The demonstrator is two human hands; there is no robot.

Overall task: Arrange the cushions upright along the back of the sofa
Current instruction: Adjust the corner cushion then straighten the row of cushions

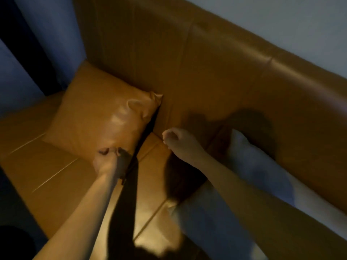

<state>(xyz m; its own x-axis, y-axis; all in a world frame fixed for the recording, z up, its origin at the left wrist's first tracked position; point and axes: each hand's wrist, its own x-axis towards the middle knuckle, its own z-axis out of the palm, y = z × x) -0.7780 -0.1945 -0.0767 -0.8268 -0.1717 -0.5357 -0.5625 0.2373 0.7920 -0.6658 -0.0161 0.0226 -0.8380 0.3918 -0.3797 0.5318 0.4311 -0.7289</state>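
One glossy square tan cushion (101,117) leans on leathery sofa (216,76).

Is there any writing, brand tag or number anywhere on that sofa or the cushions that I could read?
None: no words, labels, numbers or signs show in this view.
The tan leather cushion is plain on its visible face.
The sofa back shows only seams.
The white cushion is blurred, with no print visible.
The dark strap hanging in front shows no marking.
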